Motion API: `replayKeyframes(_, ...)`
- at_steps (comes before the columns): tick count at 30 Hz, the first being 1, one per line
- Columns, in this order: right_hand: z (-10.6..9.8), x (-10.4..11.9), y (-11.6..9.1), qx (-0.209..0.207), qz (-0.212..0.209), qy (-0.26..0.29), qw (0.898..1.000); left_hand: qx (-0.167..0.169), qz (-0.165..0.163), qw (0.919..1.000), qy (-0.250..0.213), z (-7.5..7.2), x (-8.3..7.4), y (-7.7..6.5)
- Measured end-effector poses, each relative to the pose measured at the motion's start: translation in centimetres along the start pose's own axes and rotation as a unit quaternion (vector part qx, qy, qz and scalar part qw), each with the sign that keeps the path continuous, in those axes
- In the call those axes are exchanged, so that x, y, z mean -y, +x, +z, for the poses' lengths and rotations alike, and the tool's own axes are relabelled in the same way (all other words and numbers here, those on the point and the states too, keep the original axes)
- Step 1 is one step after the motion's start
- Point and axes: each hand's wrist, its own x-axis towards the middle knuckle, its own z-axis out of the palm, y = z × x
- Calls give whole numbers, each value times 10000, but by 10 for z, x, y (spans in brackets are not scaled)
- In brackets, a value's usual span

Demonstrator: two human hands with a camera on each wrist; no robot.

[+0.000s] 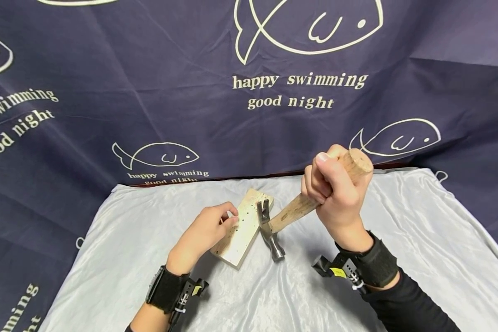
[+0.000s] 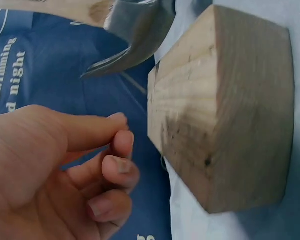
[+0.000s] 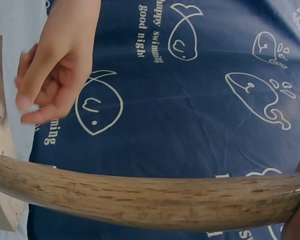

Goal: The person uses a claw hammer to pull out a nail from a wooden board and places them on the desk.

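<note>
My right hand grips the wooden handle of a claw hammer near its butt end. The hammer's metal head tilts down at the board's right edge, claw upward and striking face toward me. Close over the pale wooden board is my left hand, its fingers loosely bent and the thumb near the index fingertip. Nothing shows between those fingers in the left wrist view. Several small dark holes or marks dot the board's upper face. In the right wrist view, the hammer handle crosses the lower part of the picture.
A shiny pale cloth covers the table under the board. Behind it hangs a dark blue curtain with white fish drawings and lettering. Both wrists wear black straps with small cameras.
</note>
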Motion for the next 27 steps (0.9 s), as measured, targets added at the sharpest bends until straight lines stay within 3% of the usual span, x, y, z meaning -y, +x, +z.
replayKeyframes(4,4,3,-2,115,100,223,9996,-381,517,9975,302,10,-1,4)
replayKeyframes(8,7,7,-3,234,309,426,9983,-467,834,9942,488,17,-1,6)
replayKeyframes(14,13,11,-4,415,415,652,9961,-329,914,9935,599,18,-2,5)
replayKeyframes(27,20,14,-9,649,269,1066,9918,-508,897,9930,570,15,-8,5)
